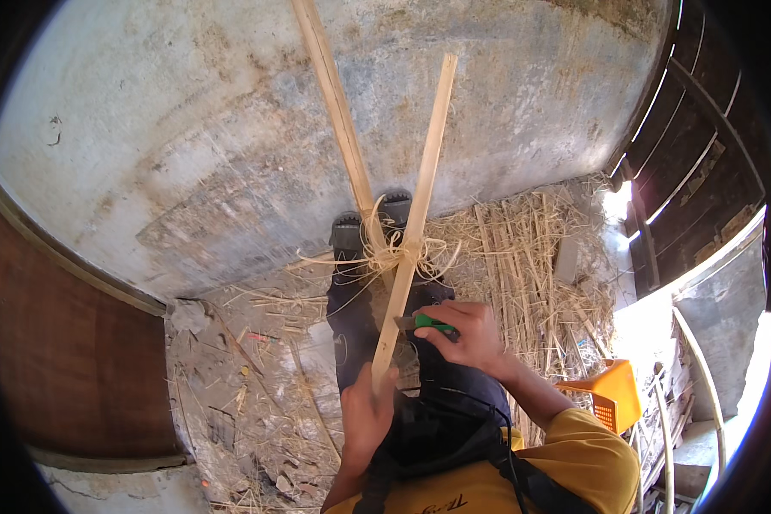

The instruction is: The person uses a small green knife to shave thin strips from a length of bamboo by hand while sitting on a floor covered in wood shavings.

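Note:
My left hand (368,413) is closed around the near end of a flat bamboo strip (421,197), which slants up and away from me. In my right hand (471,336) is a green utility knife (434,324), its blade against the right edge of the strip, a little above my left hand. Thin curled shavings (394,248) cluster around the strip farther along. Behind it a longer wooden strip (334,103) leans between my feet toward the wall.
A stained concrete wall (231,120) rises ahead. Straw-like bamboo scraps (522,274) litter the floor to the right. An orange plastic basket or chair (612,396) stands at my right side. On the left is a brown wooden panel (68,343); dark slatted boards (694,146) stand at far right.

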`<state>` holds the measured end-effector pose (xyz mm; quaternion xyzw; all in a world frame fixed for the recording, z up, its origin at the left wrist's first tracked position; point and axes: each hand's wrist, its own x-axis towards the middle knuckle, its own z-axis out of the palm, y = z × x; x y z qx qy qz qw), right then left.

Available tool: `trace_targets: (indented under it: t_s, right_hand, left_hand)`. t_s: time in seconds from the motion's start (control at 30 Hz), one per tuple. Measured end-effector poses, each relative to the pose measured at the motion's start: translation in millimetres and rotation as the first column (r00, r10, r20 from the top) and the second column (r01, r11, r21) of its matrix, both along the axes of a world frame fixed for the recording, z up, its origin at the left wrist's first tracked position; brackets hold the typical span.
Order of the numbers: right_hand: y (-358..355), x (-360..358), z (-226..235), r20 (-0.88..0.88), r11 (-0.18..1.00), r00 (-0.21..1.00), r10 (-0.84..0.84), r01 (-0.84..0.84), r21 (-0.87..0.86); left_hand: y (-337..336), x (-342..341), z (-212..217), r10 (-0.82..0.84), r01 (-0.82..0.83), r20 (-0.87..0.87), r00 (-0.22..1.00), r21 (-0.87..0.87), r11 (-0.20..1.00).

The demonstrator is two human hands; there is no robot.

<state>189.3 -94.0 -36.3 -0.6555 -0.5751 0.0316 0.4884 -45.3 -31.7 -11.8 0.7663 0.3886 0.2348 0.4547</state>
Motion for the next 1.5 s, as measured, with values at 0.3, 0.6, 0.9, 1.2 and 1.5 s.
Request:
trace_targets:
  t_s: [0.3,0.6,0.9,1.2,1.5]
  right_hand:
    - [6.7,5.0,0.1,0.113,0.981,0.978,-0.178,0.168,0.095]
    - [6.8,32.9,10.5,-0.320,0.981,0.941,-0.112,0.053,-0.186]
    - [-7.2,-3.4,2.3,-0.060,0.999,0.998,0.018,-0.019,-0.026]
    - [-3.8,-10.0,3.6,0.147,0.995,0.984,-0.099,0.098,0.017]
    - [9.2,21.6,8.9,0.058,0.984,0.983,-0.172,0.169,0.059]
  left_hand:
    - [-6.5,0.3,10.3,0.009,-0.009,-0.103,0.995,0.003,1.000]
    - [-13.0,-13.0,-6.0,0.000,-0.006,-0.116,0.993,-0.053,0.999]
    - [-3.7,1.1,6.6,-0.001,0.001,-0.069,0.998,-0.006,1.000]
    - [-5.3,2.9,16.3,0.026,-0.025,-0.112,0.993,0.016,1.000]
    - [-17.4,-26.1,7.5,-0.004,-0.008,-0.139,0.990,-0.083,0.996]
